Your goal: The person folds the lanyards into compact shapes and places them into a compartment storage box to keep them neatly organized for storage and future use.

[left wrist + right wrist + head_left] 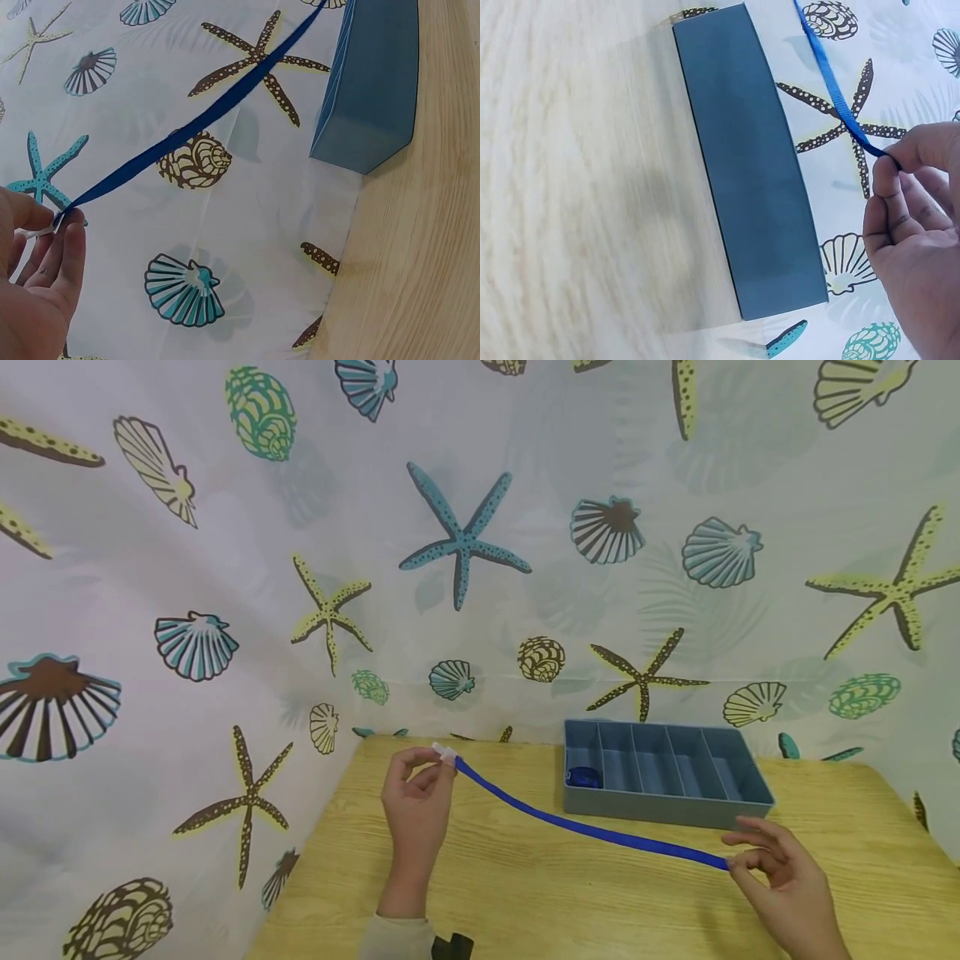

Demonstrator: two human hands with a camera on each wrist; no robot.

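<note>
A blue ribbon [570,825] hangs in a slack curve between my two hands, above the table. At its left end my left hand [420,793] pinches a small white piece [446,754], perhaps a clip or buckle, together with the ribbon; fingers hide most of that piece. My right hand [783,881] pinches the ribbon's other end between thumb and forefinger. The left wrist view has the ribbon [202,120] running up and away from the left hand [45,262]. From the right wrist, the right hand [922,202] grips the ribbon tip [877,151].
Behind the ribbon, a grey-blue divided tray [660,806] stands on the wooden table [525,893]. A dark blue coiled item [583,777] lies in its leftmost compartment. A cloth [510,610] printed with shells and starfish hangs behind the table and along its sides.
</note>
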